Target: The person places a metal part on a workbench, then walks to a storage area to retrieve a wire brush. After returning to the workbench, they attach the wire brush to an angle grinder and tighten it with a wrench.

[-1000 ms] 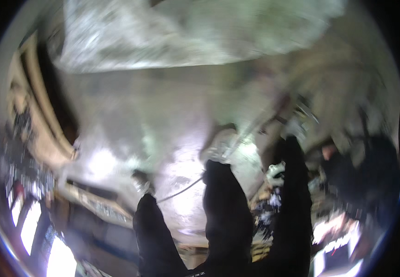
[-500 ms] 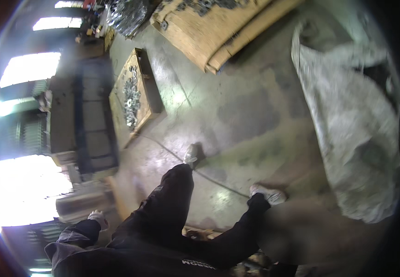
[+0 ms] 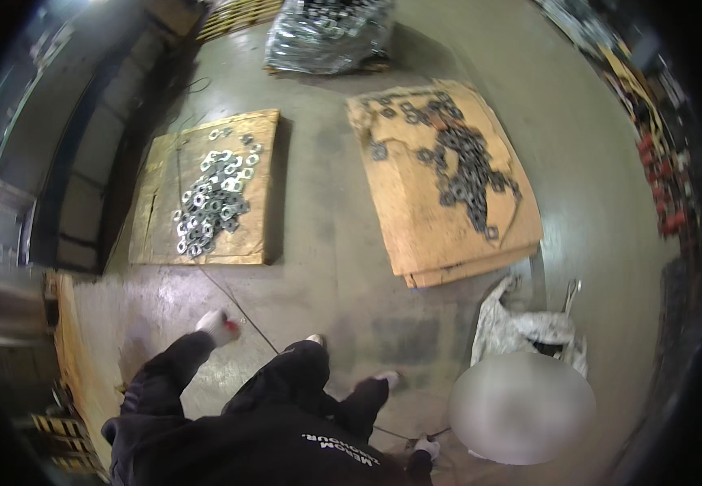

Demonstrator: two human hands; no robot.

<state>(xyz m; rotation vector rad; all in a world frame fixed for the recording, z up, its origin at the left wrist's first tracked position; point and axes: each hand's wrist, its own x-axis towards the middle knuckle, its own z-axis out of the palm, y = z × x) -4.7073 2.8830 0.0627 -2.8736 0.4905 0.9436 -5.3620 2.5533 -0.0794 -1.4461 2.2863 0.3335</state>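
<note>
A thin cord point(image 3: 229, 296) is seen on the floor point(image 3: 327, 211), running from the gloved left hand point(image 3: 217, 326) toward the far board of metal nuts point(image 3: 209, 202). The right hand point(image 3: 425, 446) is low, near; neither grip can be told.

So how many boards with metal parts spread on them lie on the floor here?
2: a left board holding shiny nuts, and a right board holding darker parts. None looks hidden.
</note>
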